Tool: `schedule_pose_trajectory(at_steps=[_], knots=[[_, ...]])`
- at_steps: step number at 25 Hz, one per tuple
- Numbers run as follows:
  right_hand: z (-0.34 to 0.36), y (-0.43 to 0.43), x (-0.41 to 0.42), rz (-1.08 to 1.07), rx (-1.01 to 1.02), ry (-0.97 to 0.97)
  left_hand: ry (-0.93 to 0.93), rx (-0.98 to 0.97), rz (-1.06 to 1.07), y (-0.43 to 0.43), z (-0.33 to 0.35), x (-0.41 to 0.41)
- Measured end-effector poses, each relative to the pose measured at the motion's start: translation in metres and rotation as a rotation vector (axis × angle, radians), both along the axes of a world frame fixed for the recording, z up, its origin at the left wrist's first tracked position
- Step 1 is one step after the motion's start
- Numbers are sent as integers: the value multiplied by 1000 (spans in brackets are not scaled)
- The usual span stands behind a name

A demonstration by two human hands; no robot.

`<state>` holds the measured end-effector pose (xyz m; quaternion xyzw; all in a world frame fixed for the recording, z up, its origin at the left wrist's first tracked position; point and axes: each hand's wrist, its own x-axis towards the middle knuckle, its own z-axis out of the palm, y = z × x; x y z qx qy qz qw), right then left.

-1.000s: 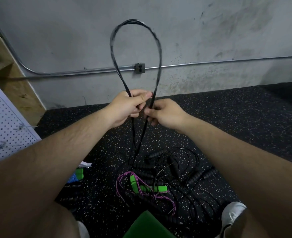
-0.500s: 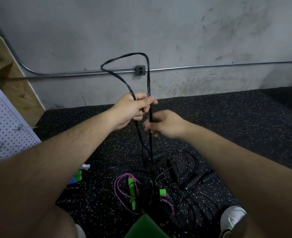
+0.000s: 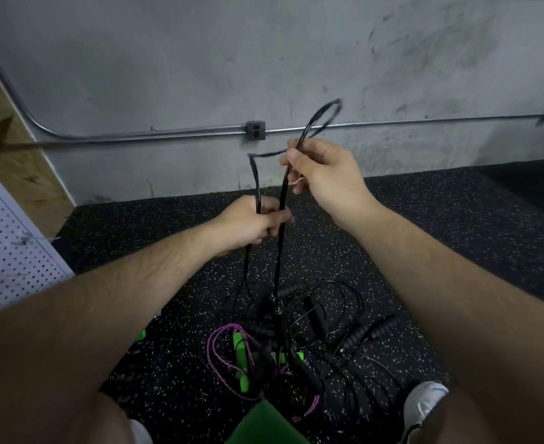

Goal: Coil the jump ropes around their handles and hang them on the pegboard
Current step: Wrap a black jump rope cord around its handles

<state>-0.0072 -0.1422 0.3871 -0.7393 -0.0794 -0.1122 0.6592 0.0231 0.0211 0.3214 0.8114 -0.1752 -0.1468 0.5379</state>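
A black jump rope (image 3: 281, 219) runs doubled from the floor pile up through both my hands. My left hand (image 3: 251, 224) is closed around its two strands at mid-height. My right hand (image 3: 323, 171), higher and to the right, pinches the rope where it bends into a small loop (image 3: 325, 115) against the wall. Below lies a tangle of black ropes with ribbed black handles (image 3: 368, 334) and a purple rope with green handles (image 3: 240, 357). The white pegboard (image 3: 4, 251) stands at the left edge.
The floor is black speckled rubber (image 3: 440, 219), ending at a grey concrete wall with a metal conduit and outlet box (image 3: 255, 130). A green object (image 3: 264, 426) sits at the bottom edge, a white shoe (image 3: 424, 403) at the lower right. A wooden panel (image 3: 24, 161) leans behind the pegboard.
The tall loop above my hands has shrunk to a small one. My right hand rose and moved right with the rope; my left hand dropped lower along the strands.
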Motion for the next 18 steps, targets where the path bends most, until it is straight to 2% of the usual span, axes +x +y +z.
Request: schedule_pose_trajectory(at_steps=[1,2,4,6,9,12,15,18], knots=[[-3,-5,0,11,-55,53,-5,-39,14,-1,4,1],[-7,-9,-2,44,-195,125,-5,-95,15,-2,9,2],[-22,-12,-7,178,-568,281,-7,-216,-1,-2,19,2],[-38,-9,-9,263,-736,356,-20,-305,3,-4,27,3],[-40,-7,-6,141,-662,283,-16,-356,43,4,27,9],[-22,-10,0,-11,-477,153,53,-276,31,16,11,12],[-6,-10,3,-41,-206,68,141,-167,-16,11,-2,5],[-3,-7,5,-47,-96,29,136,-211,-15,-1,0,0]])
